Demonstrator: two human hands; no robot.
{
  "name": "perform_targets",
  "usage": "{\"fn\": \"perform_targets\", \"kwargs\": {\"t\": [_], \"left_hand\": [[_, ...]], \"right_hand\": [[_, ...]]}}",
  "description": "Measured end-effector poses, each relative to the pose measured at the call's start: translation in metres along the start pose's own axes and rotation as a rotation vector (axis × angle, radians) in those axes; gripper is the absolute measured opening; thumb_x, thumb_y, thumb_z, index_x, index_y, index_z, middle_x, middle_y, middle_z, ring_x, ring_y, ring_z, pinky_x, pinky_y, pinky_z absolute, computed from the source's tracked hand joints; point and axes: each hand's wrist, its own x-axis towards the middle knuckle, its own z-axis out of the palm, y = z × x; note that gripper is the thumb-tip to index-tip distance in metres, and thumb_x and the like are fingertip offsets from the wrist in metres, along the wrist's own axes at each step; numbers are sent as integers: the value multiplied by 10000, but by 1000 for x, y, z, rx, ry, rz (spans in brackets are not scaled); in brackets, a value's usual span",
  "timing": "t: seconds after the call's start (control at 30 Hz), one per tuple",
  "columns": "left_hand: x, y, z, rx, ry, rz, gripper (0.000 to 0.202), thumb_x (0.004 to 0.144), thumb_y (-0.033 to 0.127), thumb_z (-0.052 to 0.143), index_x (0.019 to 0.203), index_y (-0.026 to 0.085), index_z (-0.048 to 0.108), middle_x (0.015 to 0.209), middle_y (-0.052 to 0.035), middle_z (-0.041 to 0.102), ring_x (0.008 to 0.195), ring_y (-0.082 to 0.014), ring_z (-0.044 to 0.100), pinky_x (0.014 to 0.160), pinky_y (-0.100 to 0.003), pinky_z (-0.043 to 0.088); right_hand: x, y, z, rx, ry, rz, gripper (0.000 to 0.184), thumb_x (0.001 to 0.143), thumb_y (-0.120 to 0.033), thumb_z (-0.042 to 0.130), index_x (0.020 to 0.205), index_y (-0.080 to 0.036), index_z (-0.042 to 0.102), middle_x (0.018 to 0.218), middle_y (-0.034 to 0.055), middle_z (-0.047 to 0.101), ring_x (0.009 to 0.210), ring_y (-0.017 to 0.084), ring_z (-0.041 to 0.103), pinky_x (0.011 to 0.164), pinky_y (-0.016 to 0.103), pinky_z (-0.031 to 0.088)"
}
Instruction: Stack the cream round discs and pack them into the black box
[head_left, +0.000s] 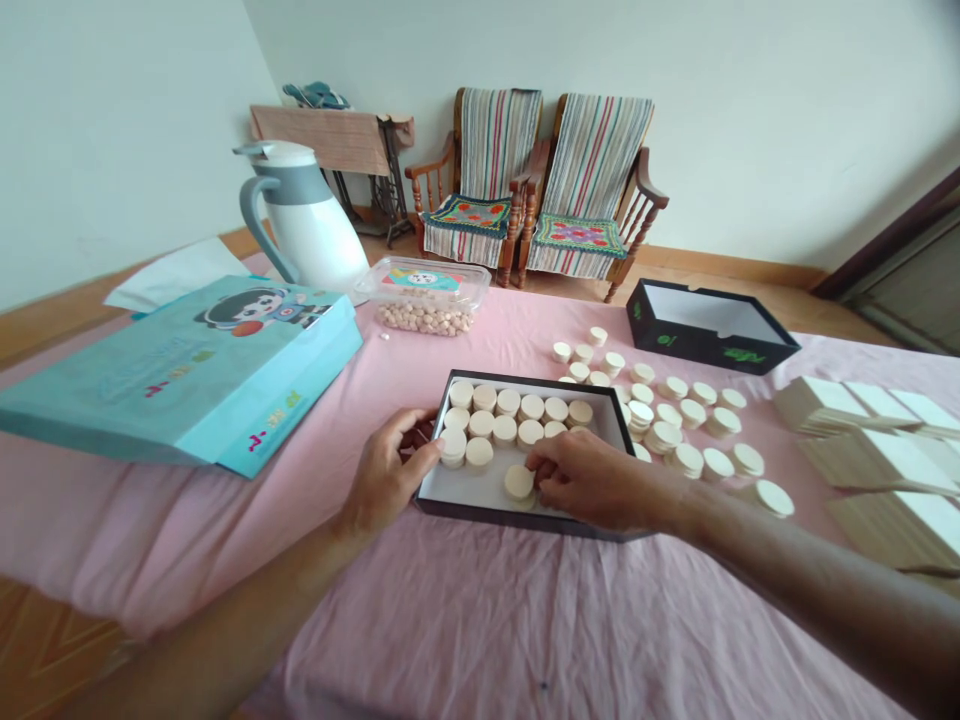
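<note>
A shallow black box [517, 522] with a white inside lies on the pink cloth, with rows of stacked pale wooden discs [505, 432] along its far and left parts. My right hand [581, 480] reaches into the box, its fingers closed on a short stack of wooden discs [519, 482] near the front wall. The far side of that stack's grip is hidden by the hand. My left hand [394, 460] is closed around the box's left wall, its thumb beside the nearest left stack [452, 446].
Loose disc stacks [667, 415] stand right of the box. Farther right are piles of pale square boards [892, 460]; behind stands a black lid [712, 335]. A clear tub [424, 300] of small pieces, a white jug [315, 225] and a turquoise box [187, 370] are to the left.
</note>
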Motion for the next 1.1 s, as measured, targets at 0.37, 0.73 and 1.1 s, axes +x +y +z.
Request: {"fn": "perform_targets", "kwargs": {"t": [0.37, 0.73, 1.1], "left_hand": [[-2, 1, 0, 5, 5, 7, 425, 787, 364, 562, 1116, 96, 582, 879, -55, 616, 782, -181, 582, 665, -264, 468], [-3, 0, 0, -13, -12, -11, 409, 793, 366, 568, 1122, 123, 576, 897, -54, 619, 765, -174, 590, 628, -253, 476], [-3, -1, 0, -11, -22, -15, 395, 804, 356, 562, 1130, 134, 568, 902, -48, 616, 766, -171, 592, 624, -253, 478]], "right_hand": [[21, -22, 22, 283, -64, 31, 276, 721, -117, 518, 925, -159, 700, 745, 41, 691, 654, 134, 582, 583, 224, 382], [13, -32, 11, 260, -43, -24, 230, 792, -128, 442, 845, -139, 666, 731, 47, 663, 625, 126, 536, 555, 230, 352], [16, -39, 13, 249, -147, -148, 300, 800, -81, 399, 912, -165, 665, 864, 42, 685, 761, 130, 580, 684, 224, 394]]}}
